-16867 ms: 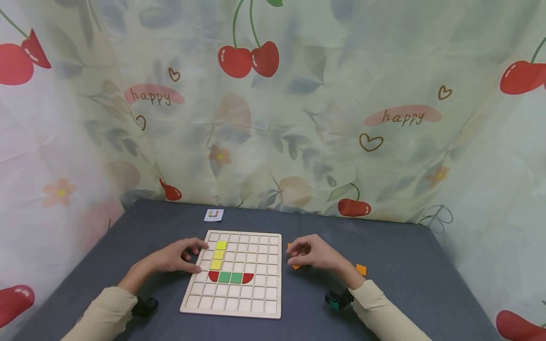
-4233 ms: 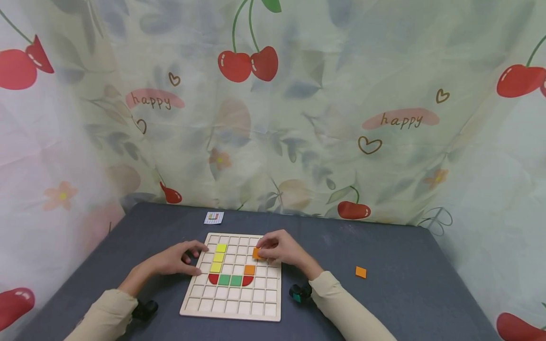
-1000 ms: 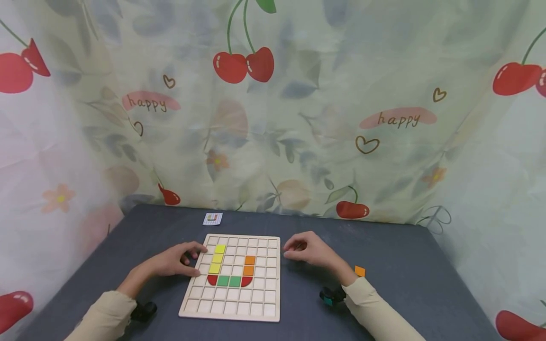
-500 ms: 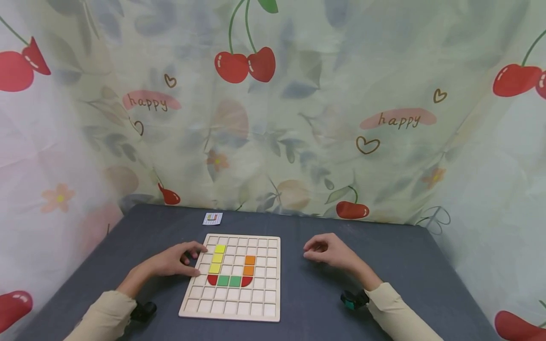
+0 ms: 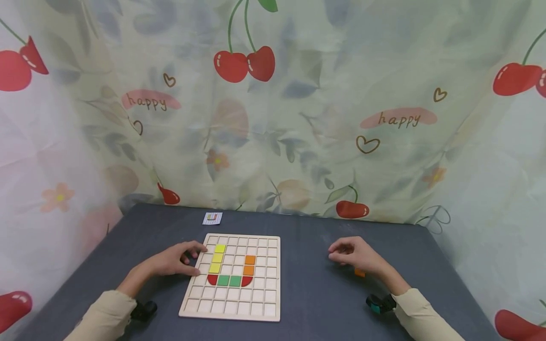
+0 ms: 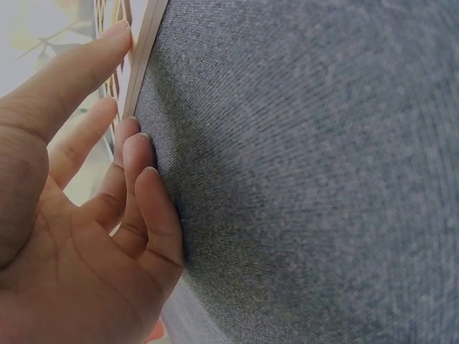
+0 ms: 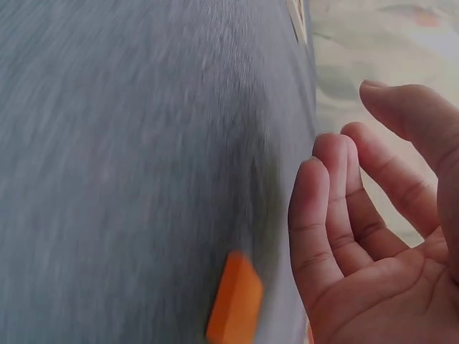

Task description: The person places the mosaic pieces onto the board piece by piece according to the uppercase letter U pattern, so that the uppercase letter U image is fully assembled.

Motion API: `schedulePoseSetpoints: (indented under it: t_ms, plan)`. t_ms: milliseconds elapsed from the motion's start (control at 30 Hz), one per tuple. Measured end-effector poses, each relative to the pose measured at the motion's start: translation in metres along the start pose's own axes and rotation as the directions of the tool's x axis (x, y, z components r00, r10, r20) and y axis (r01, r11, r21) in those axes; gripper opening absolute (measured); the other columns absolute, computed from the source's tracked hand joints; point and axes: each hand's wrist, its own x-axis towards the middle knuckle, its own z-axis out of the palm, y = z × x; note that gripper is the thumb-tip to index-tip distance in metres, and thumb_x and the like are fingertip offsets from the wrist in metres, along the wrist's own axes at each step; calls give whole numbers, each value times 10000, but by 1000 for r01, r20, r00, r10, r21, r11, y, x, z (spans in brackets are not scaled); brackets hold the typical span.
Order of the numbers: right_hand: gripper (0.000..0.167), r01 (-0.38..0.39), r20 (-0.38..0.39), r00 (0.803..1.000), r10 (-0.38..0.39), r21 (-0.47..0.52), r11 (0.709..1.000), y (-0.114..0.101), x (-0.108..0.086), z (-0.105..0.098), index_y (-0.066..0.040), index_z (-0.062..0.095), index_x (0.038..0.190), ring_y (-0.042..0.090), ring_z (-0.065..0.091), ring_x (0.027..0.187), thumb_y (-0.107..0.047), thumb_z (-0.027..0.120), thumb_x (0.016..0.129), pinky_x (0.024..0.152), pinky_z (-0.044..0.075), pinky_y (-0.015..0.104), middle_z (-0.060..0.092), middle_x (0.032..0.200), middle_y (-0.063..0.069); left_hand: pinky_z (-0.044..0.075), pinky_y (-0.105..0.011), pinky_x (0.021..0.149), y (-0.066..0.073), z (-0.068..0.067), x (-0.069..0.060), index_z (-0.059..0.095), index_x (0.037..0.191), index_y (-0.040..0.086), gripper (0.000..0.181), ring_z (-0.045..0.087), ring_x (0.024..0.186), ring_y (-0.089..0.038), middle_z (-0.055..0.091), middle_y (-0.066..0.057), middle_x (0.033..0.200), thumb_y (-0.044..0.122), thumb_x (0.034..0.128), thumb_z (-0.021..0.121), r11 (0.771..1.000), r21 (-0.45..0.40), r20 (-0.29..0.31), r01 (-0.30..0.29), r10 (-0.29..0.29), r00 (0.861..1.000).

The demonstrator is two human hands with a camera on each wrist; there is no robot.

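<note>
A pale wooden grid board (image 5: 230, 308) lies on the dark table. In its cells sit a column of yellow tiles (image 5: 217, 258), a row of two green tiles (image 5: 229, 281) between two rounded red pieces (image 5: 246, 281), and two orange tiles (image 5: 249, 265) above the right red piece. My left hand (image 5: 176, 258) touches the board's left edge with thumb and fingertips, its fingers relaxed in the left wrist view. My right hand (image 5: 357, 253), fingers loosely bent and holding nothing, hovers over a loose orange tile (image 7: 235, 301), which it partly hides in the head view.
A small card (image 5: 212, 218) with a printed coloured pattern lies behind the board. The dark cloth-covered table (image 5: 307, 293) stretches right of the board. A patterned curtain (image 5: 273, 118) hangs behind and at both sides.
Over the earlier frames two orange tiles came onto the board from the right hand's side. Lately the right hand moved right, away from the board, to the loose orange tile. The left hand stayed.
</note>
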Motion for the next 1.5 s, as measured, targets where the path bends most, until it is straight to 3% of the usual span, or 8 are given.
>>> schedulePoseSetpoints:
  t_ms: [733,1033,1500]
  plan:
    - [236,-114,-33,993,113,-19,993,25,-41,-42,37,700,1091,238,663,791,-152,740,955,687,550,340,696,943,120,422,-411,789,1,0,-3,577,1345,36,568,509,921,-255,522,-84,1079,209,870,836,999,-3,0,-37,37,999]
    - [239,-33,26,999,35,-52,998,31,-46,-40,32,703,1072,177,651,785,-107,796,900,700,524,283,678,923,76,418,-411,781,1,1,-2,578,1345,45,567,506,915,-254,519,-83,1079,208,868,838,1000,-8,-3,-30,30,1000]
    - [170,-14,51,999,19,-101,995,24,-45,-36,-15,720,1025,143,590,749,-103,794,900,680,489,265,657,891,45,418,-407,775,0,2,-2,575,1347,42,570,504,910,-253,516,-85,1079,207,869,838,1000,-8,-5,-29,29,1000]
